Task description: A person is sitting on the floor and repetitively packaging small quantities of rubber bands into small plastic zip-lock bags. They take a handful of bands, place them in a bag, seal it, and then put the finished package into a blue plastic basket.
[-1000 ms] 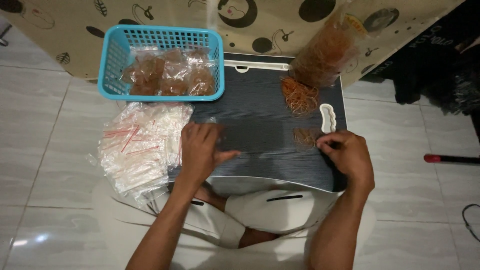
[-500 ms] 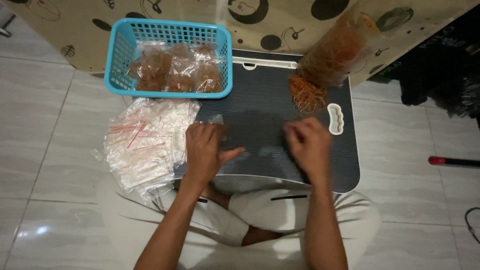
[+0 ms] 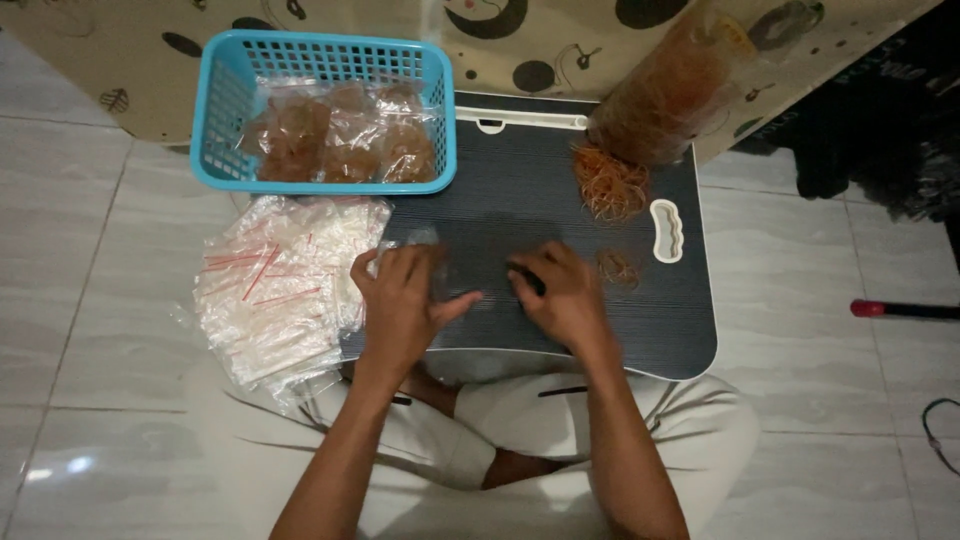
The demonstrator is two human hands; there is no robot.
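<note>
You had a turquoise lattice basket [image 3: 225,110]; a dark grey ribbed lap table [image 3: 520,200]; orange-brown rubber bands [image 3: 610,185]; clear bags [image 3: 280,285] with red strips; beige black-spotted cloth [image 3: 150,40].

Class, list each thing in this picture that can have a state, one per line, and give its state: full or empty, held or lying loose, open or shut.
Blue plastic basket: holds filled clear bags.
Pile of small clear zip bags with red strips: empty, lying flat beside the tray.
Large clear bag of orange rubber bands: full, mouth down, bands spilling onto the tray.
Dark lap tray: flat across the legs.
Left hand: fingers on one clear bag.
Right hand: fingers curled; contents hidden.
</note>
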